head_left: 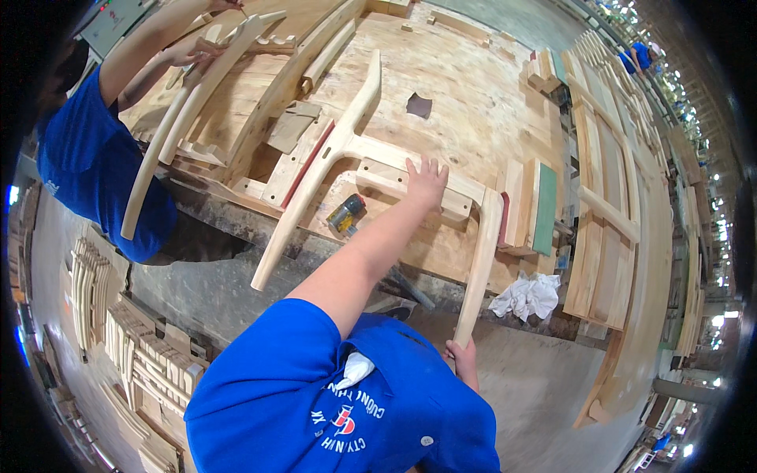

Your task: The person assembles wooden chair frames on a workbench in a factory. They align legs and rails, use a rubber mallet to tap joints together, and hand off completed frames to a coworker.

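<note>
At the bench's near edge, the left hand [426,180] lies spread on the frame [371,154]; the right hand [462,356] grips its leg [479,268].

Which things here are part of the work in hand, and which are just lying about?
In hand:
- wooden chair frame on the workbench
- left hand pressing its crosspiece
- right hand gripping its right leg

Lying about:
- white rag
- small yellow can
- green-edged block
- stacked wooden parts
</note>
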### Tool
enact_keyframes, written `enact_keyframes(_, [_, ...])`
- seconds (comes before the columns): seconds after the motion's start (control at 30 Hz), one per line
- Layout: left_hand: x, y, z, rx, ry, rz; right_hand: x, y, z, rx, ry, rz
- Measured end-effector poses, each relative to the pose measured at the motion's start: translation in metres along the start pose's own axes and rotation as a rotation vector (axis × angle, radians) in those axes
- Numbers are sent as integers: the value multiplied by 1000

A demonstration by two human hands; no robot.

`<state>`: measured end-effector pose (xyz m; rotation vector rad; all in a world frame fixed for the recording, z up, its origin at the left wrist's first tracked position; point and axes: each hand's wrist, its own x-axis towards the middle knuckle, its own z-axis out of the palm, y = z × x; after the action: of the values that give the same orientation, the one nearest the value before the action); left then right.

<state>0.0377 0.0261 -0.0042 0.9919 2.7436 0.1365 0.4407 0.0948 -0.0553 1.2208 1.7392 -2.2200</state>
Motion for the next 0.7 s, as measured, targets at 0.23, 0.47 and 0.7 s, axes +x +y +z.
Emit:
enact_keyframes(0.23, [3,-1,0,0,-21,-4,0,0,5,16,2,-8])
enact_keyframes(0.47, [6,-7,0,31,-41,31,0,-2,4,23,0,32])
enact_keyframes(0.7, [-37,-41,-5,-157,50,107,-7,-35,28,-769,568,-758])
